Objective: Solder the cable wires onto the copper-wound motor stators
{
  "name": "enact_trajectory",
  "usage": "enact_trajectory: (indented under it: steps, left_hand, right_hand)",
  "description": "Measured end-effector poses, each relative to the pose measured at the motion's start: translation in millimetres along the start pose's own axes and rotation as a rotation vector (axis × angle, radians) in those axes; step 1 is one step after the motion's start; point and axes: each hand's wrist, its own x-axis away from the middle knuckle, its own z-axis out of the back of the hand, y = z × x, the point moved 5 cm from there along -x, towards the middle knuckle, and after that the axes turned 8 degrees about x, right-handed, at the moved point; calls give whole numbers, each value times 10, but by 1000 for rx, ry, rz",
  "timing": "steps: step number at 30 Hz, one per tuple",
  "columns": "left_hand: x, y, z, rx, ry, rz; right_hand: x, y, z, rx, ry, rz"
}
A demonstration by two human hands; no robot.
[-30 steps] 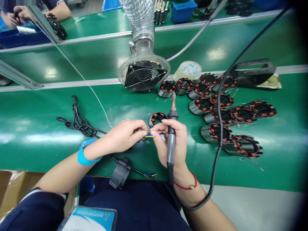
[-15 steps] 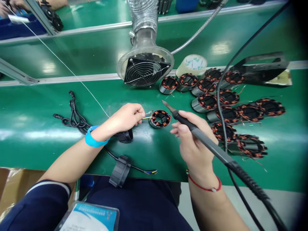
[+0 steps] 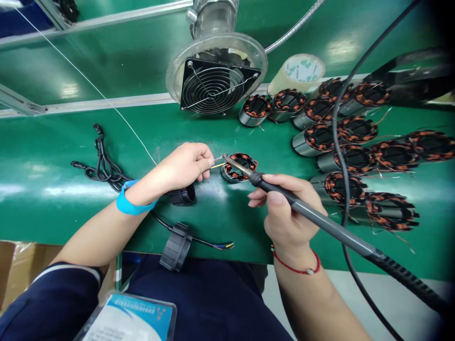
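My right hand (image 3: 293, 208) is wrapped round a soldering iron (image 3: 318, 219). The iron's tip reaches the left rim of a copper-wound motor stator (image 3: 234, 178) standing on the bench; whether it touches is too small to tell. My left hand (image 3: 188, 166) pinches thin wires just left of the stator, a yellow wire (image 3: 218, 166) among them. A thin white strand (image 3: 106, 99) runs from the upper left down behind this hand. Below its wrist lies a black ring-shaped cap (image 3: 183, 195), partly covered. Nearer me, a black collar (image 3: 177, 247) sits on a cable with coloured bare ends.
Several more stators (image 3: 320, 137) stand at the right, crossed by the hanging black cable (image 3: 339, 142). A fume extractor fan (image 3: 215, 87) hangs behind the work. There is a tape roll (image 3: 302, 71) at the back and a coiled black cable (image 3: 106, 166) on the left.
The soldering iron in my right hand has moved left, its tip from right of the stator to the stator's left rim. My left hand still pinches the wires. The camera view has shifted slightly.
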Motion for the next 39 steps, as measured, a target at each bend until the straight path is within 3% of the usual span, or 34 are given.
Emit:
enact_trajectory:
  steps: [28,35,39]
  left_hand:
    - [-10,23,-18,62,-7,20]
    - [-23,11,-12,47,-9,16]
    - [-31,0,-8,48,-10,10]
  right_hand:
    - [-14,-7,-15,9,-37,-11]
    - [-37,-24,-3,37,58,9]
    - [-131,-89,-75,66,-50,-5]
